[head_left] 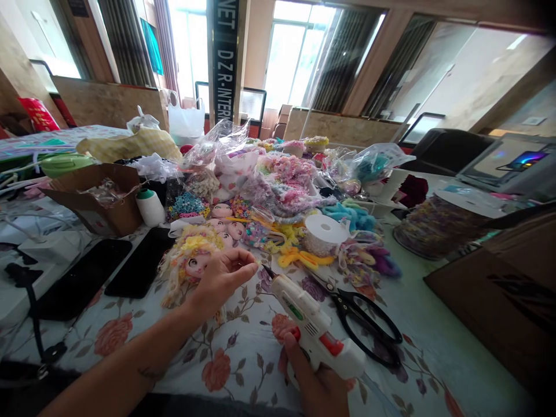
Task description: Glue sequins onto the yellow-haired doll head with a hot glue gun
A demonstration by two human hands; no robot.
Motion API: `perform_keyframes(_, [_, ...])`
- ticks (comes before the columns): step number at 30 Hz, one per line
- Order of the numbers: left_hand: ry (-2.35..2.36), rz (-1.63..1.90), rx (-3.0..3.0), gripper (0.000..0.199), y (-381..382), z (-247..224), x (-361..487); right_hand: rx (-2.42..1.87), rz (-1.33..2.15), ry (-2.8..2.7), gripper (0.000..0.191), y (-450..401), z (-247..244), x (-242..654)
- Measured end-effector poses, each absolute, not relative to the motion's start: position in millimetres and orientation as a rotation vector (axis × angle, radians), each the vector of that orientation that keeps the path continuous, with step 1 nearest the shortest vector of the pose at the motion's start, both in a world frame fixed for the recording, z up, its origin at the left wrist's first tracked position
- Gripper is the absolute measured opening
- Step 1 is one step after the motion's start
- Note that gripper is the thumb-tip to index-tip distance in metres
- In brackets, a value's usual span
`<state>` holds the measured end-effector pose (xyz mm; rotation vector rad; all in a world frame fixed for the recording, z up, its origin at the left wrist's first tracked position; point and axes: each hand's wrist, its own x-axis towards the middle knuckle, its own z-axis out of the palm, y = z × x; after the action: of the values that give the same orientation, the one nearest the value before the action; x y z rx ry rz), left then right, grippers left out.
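Observation:
In the head view my right hand grips a white glue gun by its handle, with its black nozzle pointing up and left. My left hand is closed in a pinch just left of the nozzle tip; what its fingers hold is too small to make out. Beneath and behind my left hand lies a doll head with yellow, curly hair. Several more doll heads are grouped behind it. Black-handled scissors lie to the right of the glue gun.
Two black phones and a brown box are at left, by a thread spool. Yarn is heaped at the back. A white spool stands behind the scissors. At right are a large ribbon reel and a cardboard box.

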<state>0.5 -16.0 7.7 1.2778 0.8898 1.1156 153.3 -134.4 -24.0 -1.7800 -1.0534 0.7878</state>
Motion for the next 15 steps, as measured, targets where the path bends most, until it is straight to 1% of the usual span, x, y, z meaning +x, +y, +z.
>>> perform_keyframes(11, [0.901, 1.117, 1.263, 0.021, -16.9, 8.6, 1.3, -1.771, 0.736, -1.077, 0.055, -132.3, -24.8, 153.0])
perform_keyframes(15, [0.895, 1.104, 1.29, 0.022, -17.0, 8.2, 0.5, -1.737, 0.818, -1.013, 0.054, -132.4, -24.5, 152.7])
